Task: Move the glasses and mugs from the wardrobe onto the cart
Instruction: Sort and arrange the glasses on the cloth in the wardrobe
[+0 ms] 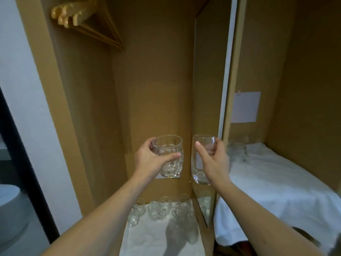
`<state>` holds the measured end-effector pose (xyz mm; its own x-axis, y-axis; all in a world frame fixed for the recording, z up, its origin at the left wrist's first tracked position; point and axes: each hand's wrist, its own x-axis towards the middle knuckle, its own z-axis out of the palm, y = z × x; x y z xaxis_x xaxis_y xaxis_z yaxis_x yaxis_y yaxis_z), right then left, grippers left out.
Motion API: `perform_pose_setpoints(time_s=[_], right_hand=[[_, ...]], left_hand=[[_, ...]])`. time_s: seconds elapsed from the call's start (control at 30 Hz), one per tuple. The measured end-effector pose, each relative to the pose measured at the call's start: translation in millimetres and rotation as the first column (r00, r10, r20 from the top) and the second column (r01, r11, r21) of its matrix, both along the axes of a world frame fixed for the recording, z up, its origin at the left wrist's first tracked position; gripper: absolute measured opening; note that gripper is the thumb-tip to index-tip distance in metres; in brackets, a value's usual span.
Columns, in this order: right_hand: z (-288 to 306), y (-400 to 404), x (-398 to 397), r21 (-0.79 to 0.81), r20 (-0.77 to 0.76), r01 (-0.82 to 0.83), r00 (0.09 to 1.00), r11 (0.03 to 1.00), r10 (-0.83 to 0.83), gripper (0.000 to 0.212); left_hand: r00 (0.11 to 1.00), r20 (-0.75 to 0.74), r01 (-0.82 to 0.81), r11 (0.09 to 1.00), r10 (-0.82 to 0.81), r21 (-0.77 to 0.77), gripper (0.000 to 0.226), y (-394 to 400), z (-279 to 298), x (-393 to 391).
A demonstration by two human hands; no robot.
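From the head camera we see both arms stretched into the open wardrobe (151,71), each hand lifting a piece of glassware above the shelf. Our left hand (149,159) wraps its fingers and thumb around a patterned glass (168,156), held upright; the palm covers the glass's left side. Our right hand (215,159) pinches a plain glass mug (202,159) near the rim, and the hand hides the mug's right side, so we cannot make out its handle clearly.

Below, more glasses (160,207) stand clustered on a white cloth (158,239) on the wardrobe shelf; they are clear and blurred together, so we cannot count them surely, and our forearms cut across the shelf's front corners. A mirrored side panel (204,108) on the right repeats some of the glasses. To the right a white-covered surface (276,182) carries a few blurred glasses (238,148) at its far end; whether it is the cart we cannot tell. The rest of that cloth lies open. Wooden hangers (83,21) sit high at the top left, well above both hands. The wardrobe's left wall is near the left forearm.
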<state>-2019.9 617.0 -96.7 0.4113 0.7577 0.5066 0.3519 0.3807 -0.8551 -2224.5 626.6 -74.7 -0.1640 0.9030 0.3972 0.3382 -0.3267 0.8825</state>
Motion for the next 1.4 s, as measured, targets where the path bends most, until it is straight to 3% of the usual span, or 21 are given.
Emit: perform_pose_setpoints(time_s=[0.1,0.33,0.43,0.57,0.63,0.8,0.93,1.1,1.23,1.4], right_hand=[[-6.0,-23.9,26.3,-0.017,0.004,0.071,0.997,0.997,-0.071,0.046],[-15.6,-69.6,80.6,-0.009,-0.021,0.206,0.978,0.978,-0.206,0.035],[-19.0,-82.4,107.3,-0.021,-0.045,0.225,0.973,0.974,-0.226,0.057],[-20.5,-95.2,148.6,-0.027,-0.032,0.235,0.971,0.972,-0.235,0.081],[-20.2,-100.1,172.1,-0.035,-0.022,0.243,0.970,0.969,-0.244,0.078],[-22.0,-112.8,232.1,-0.063,-0.030,0.255,0.966,0.965,-0.257,0.066],[-26.8,-121.1,276.3,-0.083,-0.031,0.245,0.968,0.966,-0.248,0.057],[-34.4,-125.7,325.0,-0.110,-0.001,0.249,0.968,0.962,-0.251,0.060],[-38.2,-127.5,355.3,-0.129,0.007,0.226,0.974,0.966,-0.227,0.079],[-48.4,-122.6,375.9,-0.182,0.007,0.195,0.980,0.964,-0.197,0.074]], left_hand=[[0.997,0.002,0.075,0.997,-0.075,-0.012,0.108,-9.9,-6.2,26.6],[0.981,-0.007,0.193,0.980,-0.193,-0.039,0.100,-32.6,-15.8,87.2],[0.978,-0.035,0.204,0.978,-0.206,-0.048,0.111,-40.9,-16.4,115.1],[0.971,-0.043,0.234,0.972,-0.236,-0.036,0.098,-50.3,-13.5,156.9],[0.969,-0.041,0.243,0.969,-0.245,-0.043,0.104,-55.2,-12.8,179.6],[0.966,0.015,0.258,0.964,-0.258,-0.061,0.082,-66.1,-13.2,238.5],[0.967,0.035,0.254,0.964,-0.252,-0.079,0.101,-71.4,-23.7,284.6],[0.977,0.036,0.212,0.972,-0.210,-0.101,0.111,-75.8,-34.3,334.4],[0.985,0.023,0.170,0.978,-0.168,-0.122,0.107,-81.0,-40.7,360.4],[0.991,-0.006,0.129,0.982,-0.131,-0.141,0.105,-82.0,-51.6,377.9]])
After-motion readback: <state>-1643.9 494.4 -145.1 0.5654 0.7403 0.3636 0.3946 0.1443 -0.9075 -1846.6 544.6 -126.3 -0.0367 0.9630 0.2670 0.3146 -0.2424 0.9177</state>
